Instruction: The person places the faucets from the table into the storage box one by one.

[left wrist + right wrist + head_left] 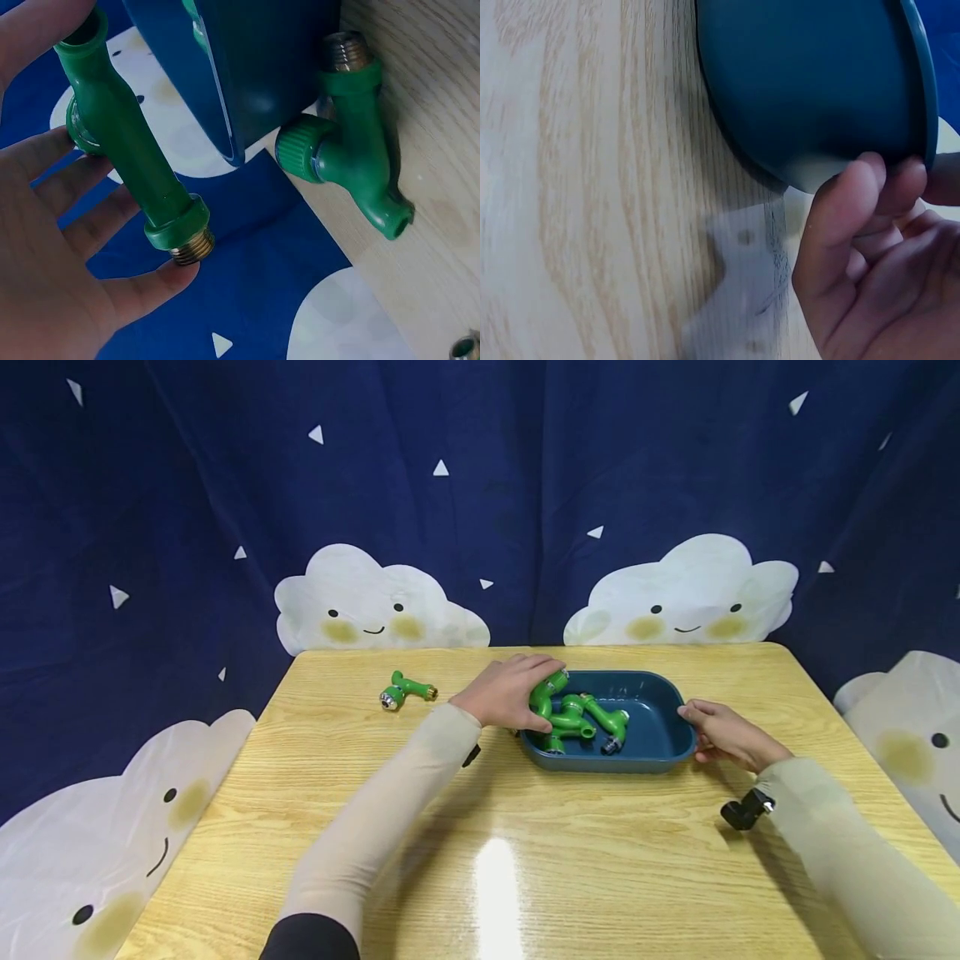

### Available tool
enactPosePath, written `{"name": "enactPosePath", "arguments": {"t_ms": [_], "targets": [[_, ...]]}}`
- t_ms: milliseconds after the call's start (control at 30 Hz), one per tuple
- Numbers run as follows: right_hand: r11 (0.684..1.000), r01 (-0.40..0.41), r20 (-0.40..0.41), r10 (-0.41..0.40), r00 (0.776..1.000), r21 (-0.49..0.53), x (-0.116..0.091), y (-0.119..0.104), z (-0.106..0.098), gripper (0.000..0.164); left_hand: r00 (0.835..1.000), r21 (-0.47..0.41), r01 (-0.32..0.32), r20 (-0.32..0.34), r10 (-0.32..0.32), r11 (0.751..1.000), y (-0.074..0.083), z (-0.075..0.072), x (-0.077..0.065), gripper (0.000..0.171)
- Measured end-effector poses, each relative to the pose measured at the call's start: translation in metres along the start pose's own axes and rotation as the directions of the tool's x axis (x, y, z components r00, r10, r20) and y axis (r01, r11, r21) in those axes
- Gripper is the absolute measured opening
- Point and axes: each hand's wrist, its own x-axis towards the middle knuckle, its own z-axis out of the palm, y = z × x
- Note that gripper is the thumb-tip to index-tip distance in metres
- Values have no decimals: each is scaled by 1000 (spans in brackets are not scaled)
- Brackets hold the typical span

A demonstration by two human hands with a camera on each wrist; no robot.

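My left hand point(512, 692) grips a green plastic tap point(127, 142) with a brass threaded end, held over the left end of a dark blue basin point(651, 727). Fingers and thumb span the tap's length in the left wrist view. Several more green taps point(573, 720) lie in the basin's left half. At the basin's right end, my right hand point(729, 737) pinches the rim, thumb on top and fingers under the outside wall. Beside the basin's left wall another green tap point(352, 142) lies on the table, mostly hidden by my left hand in the head view.
Farther left on the wooden table point(600, 860) lies one more green tap point(405, 689). A dark blue curtain point(480, 510) with white clouds hangs behind the table's back edge. A small black device point(746, 810) is strapped at my right wrist.
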Motion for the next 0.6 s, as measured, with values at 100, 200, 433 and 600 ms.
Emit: {"name": "enactPosePath", "arguments": {"t_ms": [100,200,433,600], "targets": [[1000,-1,3,1,1000,-4,0,0,0,34,1000,5,-8,10,8,1000,4,0,5,97],[1000,-2,2,2,1000,-7,0,-1,-1,34,1000,-1,-20,18,20,1000,8,0,9,96],[1000,-2,5,2,1000,-10,1,-3,0,33,999,-2,-22,35,22,1000,16,2,18,95],[1000,-5,3,5,1000,-5,0,-3,0,32,999,-4,-20,45,20,1000,21,2,22,95]]}}
